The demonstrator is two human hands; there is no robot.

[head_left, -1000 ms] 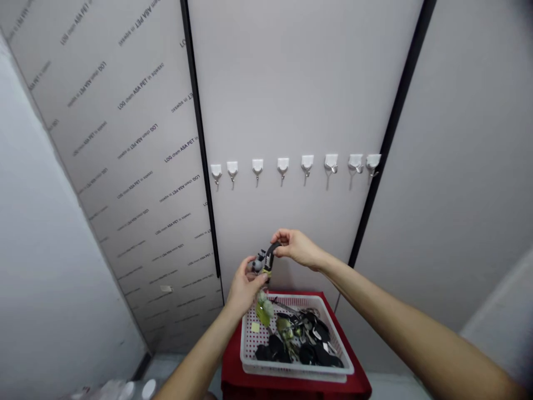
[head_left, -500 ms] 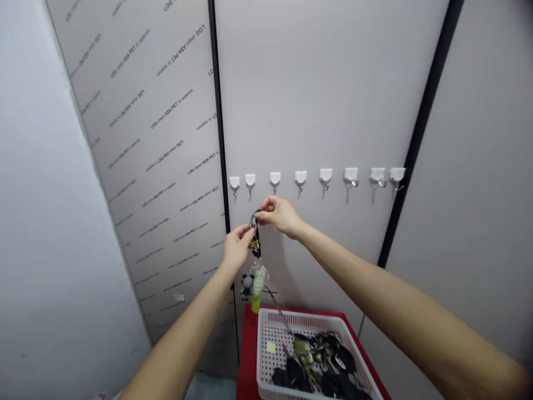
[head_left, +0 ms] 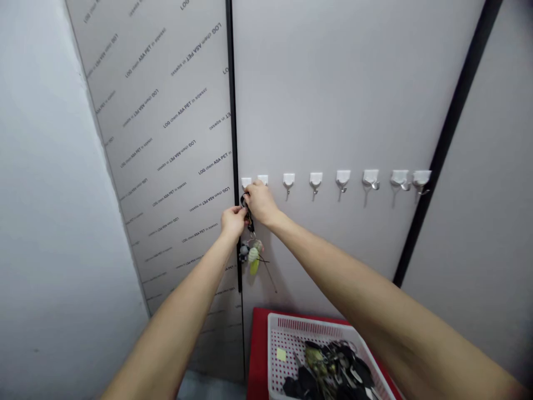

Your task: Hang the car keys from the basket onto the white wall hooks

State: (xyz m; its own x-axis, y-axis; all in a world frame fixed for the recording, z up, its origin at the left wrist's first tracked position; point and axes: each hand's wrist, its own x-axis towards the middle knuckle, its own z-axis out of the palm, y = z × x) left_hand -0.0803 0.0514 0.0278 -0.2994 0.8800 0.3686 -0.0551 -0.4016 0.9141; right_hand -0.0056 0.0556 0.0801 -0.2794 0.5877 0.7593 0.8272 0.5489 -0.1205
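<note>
A keychain [head_left: 254, 255] with a dark strap, a grey-black figure and pale green and yellow charms dangles against the panel. My left hand [head_left: 234, 220] pinches the strap from the left. Just above, my right hand [head_left: 260, 203] grips the strap's upper loop, close to the leftmost white hook [head_left: 246, 181]. Part of the second hook [head_left: 262, 179] is covered by my right fingers. Whether the loop touches the leftmost hook cannot be made out.
More white adhesive hooks, like this one [head_left: 316, 180], run in a row rightward. Below, a white plastic basket [head_left: 272, 364] of keys and dark fobs stands on a red surface [head_left: 258, 344]. A black vertical strip [head_left: 234, 111] edges the panel.
Both hands have raised the keychain to the leftmost hooks, the right hand moving up and left over the second hook. The view has shifted slightly left.
</note>
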